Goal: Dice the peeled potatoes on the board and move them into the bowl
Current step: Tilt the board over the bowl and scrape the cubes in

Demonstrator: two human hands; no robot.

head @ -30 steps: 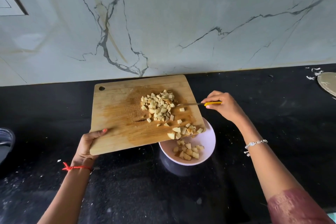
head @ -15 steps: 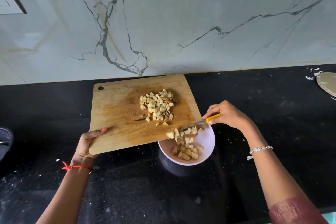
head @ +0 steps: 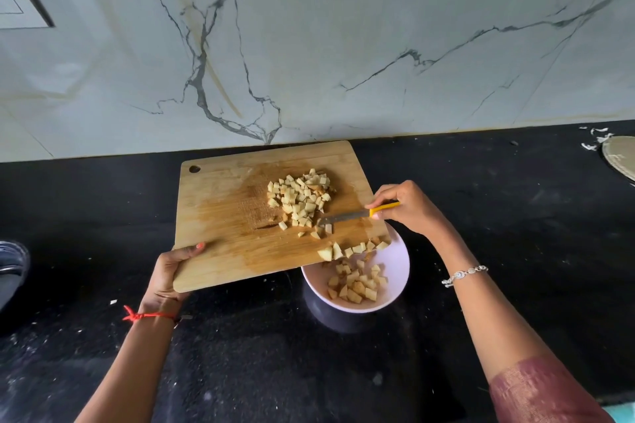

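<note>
Dozens of potato dice (head: 299,199) are sitting in a heap on the wooden cutting board (head: 223,209), just to the left of the right grip (head: 407,211). A few larger dice (head: 354,249) are lining the board's lower right edge, below that grip and right over the pale pink bowl (head: 400,271). More cubes (head: 355,283) are lying inside the bowl. The right grip is pinching the yellow handle of a small knife (head: 347,216), fingers curled round it, and the blade is pointing left with its tip touching the near side of the heap. The left grip (head: 168,269) is clamping the board's near left corner, thumb on top, and is holding the board up so that its right corner is overlapping the bowl's rim. The bowl is standing on the black worktop (head: 515,209), lower than the right grip and to the right of the left one. A red thread (head: 147,315) is circling the left wrist and a silver bracelet (head: 464,275) the right. Far to the right of the right grip, a pale round plate (head: 622,158) is lying beside white shavings (head: 596,139). A veined marble wall (head: 343,45) is rising behind.
</note>
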